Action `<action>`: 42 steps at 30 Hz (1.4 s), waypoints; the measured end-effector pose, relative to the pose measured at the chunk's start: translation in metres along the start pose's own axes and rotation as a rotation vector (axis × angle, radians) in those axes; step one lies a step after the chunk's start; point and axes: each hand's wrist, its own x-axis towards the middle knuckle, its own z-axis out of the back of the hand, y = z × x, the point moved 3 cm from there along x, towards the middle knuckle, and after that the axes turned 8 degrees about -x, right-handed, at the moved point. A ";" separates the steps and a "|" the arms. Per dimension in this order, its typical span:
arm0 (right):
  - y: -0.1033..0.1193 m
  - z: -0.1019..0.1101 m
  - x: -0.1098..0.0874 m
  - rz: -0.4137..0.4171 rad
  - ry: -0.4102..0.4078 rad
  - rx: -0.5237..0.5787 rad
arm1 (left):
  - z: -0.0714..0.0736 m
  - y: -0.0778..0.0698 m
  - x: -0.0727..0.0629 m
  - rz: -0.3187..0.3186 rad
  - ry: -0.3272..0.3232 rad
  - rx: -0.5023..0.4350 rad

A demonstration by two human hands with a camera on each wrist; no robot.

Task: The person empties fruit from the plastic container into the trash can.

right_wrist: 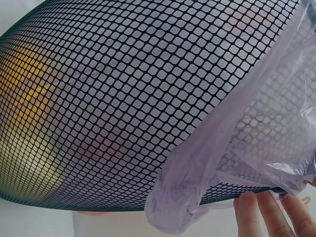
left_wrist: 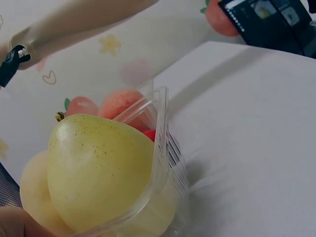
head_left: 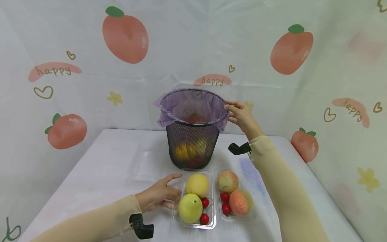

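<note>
A black mesh bin (head_left: 196, 134) lined with a purple plastic bag (head_left: 164, 120) stands at the back of the table. My right hand (head_left: 243, 117) pinches its right rim, with fingers on the outside. Blurred yellow and red fruit shows through the mesh. In front of the bin lies a clear plastic box (head_left: 208, 227) holding a green pear (head_left: 189, 208), a yellow round fruit (head_left: 197, 185) and two cherries (head_left: 204, 219). My left hand (head_left: 158, 195) is at that box's left side, fingers loosely spread; whether they touch it I cannot tell.
To the right, another clear box (head_left: 255, 216) holds two peaches (head_left: 241, 202) and two cherries (head_left: 226, 208). A faint transparent container (head_left: 145, 161) lies left of the bin. Printed cloth (head_left: 181, 40) hangs behind the table. A dark screen (left_wrist: 266, 24) appears in the left wrist view.
</note>
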 end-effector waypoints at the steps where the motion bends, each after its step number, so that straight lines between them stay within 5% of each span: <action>1: 0.000 0.000 0.000 0.000 -0.001 0.002 | 0.000 -0.001 -0.001 -0.003 0.000 0.003; 42: 0.000 -0.001 -0.001 -0.002 -0.009 -0.010 | 0.033 -0.025 -0.036 -0.047 -0.014 0.070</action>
